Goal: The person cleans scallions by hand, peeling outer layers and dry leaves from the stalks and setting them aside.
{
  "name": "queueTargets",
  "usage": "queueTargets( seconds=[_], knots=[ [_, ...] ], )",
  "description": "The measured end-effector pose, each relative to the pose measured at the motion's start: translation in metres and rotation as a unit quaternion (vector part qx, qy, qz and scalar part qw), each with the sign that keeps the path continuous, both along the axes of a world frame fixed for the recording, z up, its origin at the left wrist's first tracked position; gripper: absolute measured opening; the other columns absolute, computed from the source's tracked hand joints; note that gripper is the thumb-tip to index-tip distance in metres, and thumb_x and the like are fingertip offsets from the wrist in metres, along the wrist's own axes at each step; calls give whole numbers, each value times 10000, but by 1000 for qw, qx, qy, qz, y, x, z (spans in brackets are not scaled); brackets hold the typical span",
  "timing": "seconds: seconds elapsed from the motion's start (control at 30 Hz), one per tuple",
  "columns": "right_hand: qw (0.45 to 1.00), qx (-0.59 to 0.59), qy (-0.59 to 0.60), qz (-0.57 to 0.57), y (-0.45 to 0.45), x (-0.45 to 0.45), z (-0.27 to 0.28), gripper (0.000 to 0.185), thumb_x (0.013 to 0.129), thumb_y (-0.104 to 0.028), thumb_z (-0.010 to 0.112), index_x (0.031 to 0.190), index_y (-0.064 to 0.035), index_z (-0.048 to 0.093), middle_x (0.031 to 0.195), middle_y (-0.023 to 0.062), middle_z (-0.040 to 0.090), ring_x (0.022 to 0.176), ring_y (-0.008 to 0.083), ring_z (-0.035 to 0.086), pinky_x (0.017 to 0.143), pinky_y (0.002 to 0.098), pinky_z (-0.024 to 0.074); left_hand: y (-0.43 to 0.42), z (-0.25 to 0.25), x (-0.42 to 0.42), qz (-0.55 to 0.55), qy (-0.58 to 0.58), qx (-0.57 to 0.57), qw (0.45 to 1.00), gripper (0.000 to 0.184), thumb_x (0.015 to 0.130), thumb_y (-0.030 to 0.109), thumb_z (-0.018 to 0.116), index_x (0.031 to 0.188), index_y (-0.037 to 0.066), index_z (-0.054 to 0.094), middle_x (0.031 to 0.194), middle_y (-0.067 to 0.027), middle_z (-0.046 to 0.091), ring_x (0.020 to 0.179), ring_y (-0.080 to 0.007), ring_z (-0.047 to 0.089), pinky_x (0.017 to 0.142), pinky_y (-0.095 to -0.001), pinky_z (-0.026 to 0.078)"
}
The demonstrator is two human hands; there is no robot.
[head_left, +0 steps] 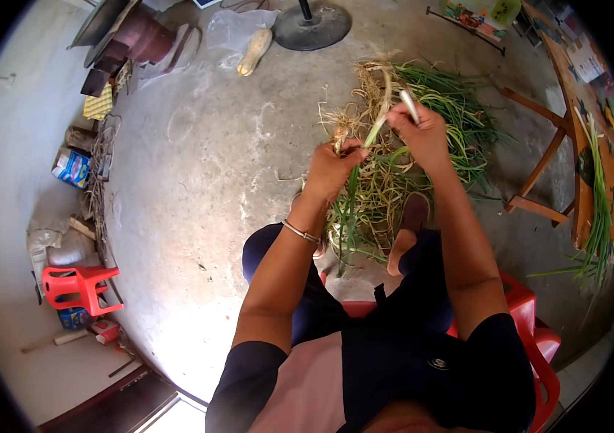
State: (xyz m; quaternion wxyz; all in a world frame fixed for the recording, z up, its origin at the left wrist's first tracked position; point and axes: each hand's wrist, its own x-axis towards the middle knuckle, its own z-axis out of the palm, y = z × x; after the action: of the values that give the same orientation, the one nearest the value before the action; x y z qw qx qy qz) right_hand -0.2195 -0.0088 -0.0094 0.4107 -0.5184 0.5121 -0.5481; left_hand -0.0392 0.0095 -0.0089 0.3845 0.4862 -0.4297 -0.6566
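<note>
Stained grey concrete floor (199, 180); at left, pale wall (4, 180) with clutter (96, 162) along its foot; at right, wooden counter (565, 76) bearing scallions (598, 206). On the floor, tangled scallion heap (474, 119). Above it, gripped in left hand (332, 169), green stalk (373, 136); in right hand (422, 133), white stem (408, 106).

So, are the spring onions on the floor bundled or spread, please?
Spread: the spring onions fan loosely across the floor, tangled together.

long slender scallion (374, 135) shades white to green | tangled leafy scallion heap (458, 108) mixes deep green, straw yellow | short-sleeved cloth shirt (393, 361) is navy, panelled pale pink | moulded plastic chair (82, 287) is red | concrete floor (184, 187) is grey, blotched whitish
</note>
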Motion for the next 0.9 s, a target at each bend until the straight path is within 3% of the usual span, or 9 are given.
queueTargets(
  seconds=[0.17,0.27,0.43,0.63,0.7,0.77,0.83,0.9],
  knots=[
    [991,-14,-31,-126,-16,-42,3,121,813,-172,638,847,-57,629,691,-31,551,572,36,444,495,206,363,0,2,8,-49,-26,3,998,199,784,101,645,951,-7,623,644,56,525,484,-14,334,436,-186,246],
    [980,-51,-70,-181,-26,-74,-6,132,803,-148,644,869,-35,627,662,-29,550,530,36,439,460,203,348,-1,6,15,-84,-41,-19,995,205,795,110,630,959,-12,624,664,55,540,482,-9,321,438,-181,243],
    [965,-53,-20,-256,-24,-106,-3,145,811,-172,641,861,-37,621,682,-13,559,539,48,445,463,216,354,4,18,27,-136,-51,23,989,200,797,91,620,963,-21,621,711,34,579,490,-7,323,446,-176,253],
    [930,-34,-43,-364,-17,-140,-5,153,809,-181,637,859,-37,622,685,-7,559,551,65,469,492,236,378,11,23,50,-111,13,62,992,157,793,55,615,928,-27,614,761,-5,605,510,-31,348,452,-180,270],
    [955,41,48,-290,-13,-132,-1,170,796,-169,643,910,-43,629,681,-12,559,604,90,505,559,248,404,9,23,56,-88,16,66,994,151,797,60,611,922,-23,614,778,-2,604,513,-35,340,458,-178,272],
    [984,24,128,-119,-14,-115,-17,221,773,-141,648,984,-74,635,759,-10,563,655,105,510,627,260,416,6,16,57,-97,9,57,994,157,803,73,605,930,-21,613,797,-3,608,520,-38,338,470,-178,277],
    [989,-22,145,-16,-6,-75,6,285,814,-117,601,1098,-91,591,928,2,558,746,98,489,663,280,417,4,16,50,-75,8,77,994,147,797,47,586,918,-23,632,654,56,518,502,-22,332,457,-185,250],
    [990,-43,135,-18,-6,-55,15,300,805,-86,581,1104,-109,592,918,7,546,708,92,474,658,267,413,5,16,46,-78,2,77,994,140,800,42,580,914,-21,629,675,42,544,503,-24,335,459,-183,257]
  ],
)
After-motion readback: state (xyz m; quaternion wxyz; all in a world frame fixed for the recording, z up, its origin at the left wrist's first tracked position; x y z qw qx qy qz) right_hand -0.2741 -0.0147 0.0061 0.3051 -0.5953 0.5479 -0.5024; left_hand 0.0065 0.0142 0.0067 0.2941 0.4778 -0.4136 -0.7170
